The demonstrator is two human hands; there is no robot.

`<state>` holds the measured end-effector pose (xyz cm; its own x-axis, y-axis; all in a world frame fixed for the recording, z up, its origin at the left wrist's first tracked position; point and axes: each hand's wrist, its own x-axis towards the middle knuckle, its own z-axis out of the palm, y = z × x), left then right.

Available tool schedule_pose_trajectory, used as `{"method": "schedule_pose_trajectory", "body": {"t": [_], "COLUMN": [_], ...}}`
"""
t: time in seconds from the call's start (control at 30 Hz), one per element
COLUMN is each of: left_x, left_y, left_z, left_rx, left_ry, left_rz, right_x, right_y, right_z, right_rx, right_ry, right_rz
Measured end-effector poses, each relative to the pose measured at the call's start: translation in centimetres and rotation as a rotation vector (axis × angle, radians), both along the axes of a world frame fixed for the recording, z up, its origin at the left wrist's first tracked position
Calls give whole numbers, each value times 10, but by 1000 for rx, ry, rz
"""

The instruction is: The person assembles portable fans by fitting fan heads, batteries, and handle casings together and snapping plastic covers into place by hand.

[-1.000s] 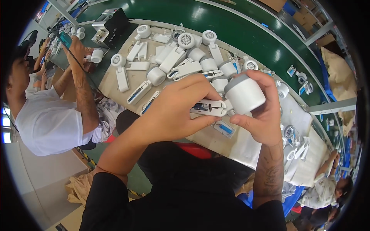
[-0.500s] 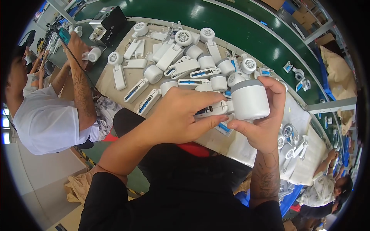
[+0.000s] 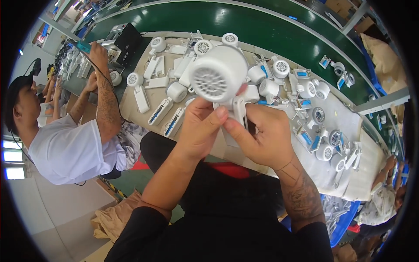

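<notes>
Both my hands hold one white handheld fan (image 3: 220,72), raised over the near part of the table. Its round head, with a slotted grille, faces me and tilts to the left. My left hand (image 3: 197,131) is closed around the neck and handle from the left, just below the head. From the right, my right hand (image 3: 268,137) grips the handle, and its thumb comes close to the left thumb. Part of the handle shows between the hands; the rest is hidden by fingers. Behind it lie several similar fans, such as an open-handled fan (image 3: 160,111) with blue inside.
A pale mat (image 3: 131,105) covers the table. Opened fan parts (image 3: 318,115) lie on the right. Beyond runs a green conveyor belt (image 3: 192,19). A co-worker (image 3: 70,135) sits at the left near a black box (image 3: 128,43). A blue bin (image 3: 345,222) stands at the lower right.
The fan head has turned from its plain side to its grille and moved up and left. My right hand has shifted from the head down to the handle; the left hand now grips below the head.
</notes>
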<state>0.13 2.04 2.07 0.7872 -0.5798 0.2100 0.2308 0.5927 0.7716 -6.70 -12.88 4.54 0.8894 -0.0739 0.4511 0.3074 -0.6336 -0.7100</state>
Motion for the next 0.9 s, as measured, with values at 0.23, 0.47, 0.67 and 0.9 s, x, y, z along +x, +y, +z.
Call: {"method": "schedule_pose_trajectory", "body": {"t": [0.23,0.47,0.67,0.9], "left_x": [6,6,-9,33], "left_y": [17,4,1,16], "left_z": [-10,-4,17,-17], "left_rx": [92,-35,600,668], "left_ry": [-35,80,-167,-333], "left_rz": [-31,-27,188,346], "right_x": [-3,-11,-7,-6], "right_y": [15,20,12,16], "right_z": [-1,-12,-59,-60], "right_rx": [-51,295,1025,953], "right_ry": [-94,227,505,601], "right_rz": [20,112,393,221]}}
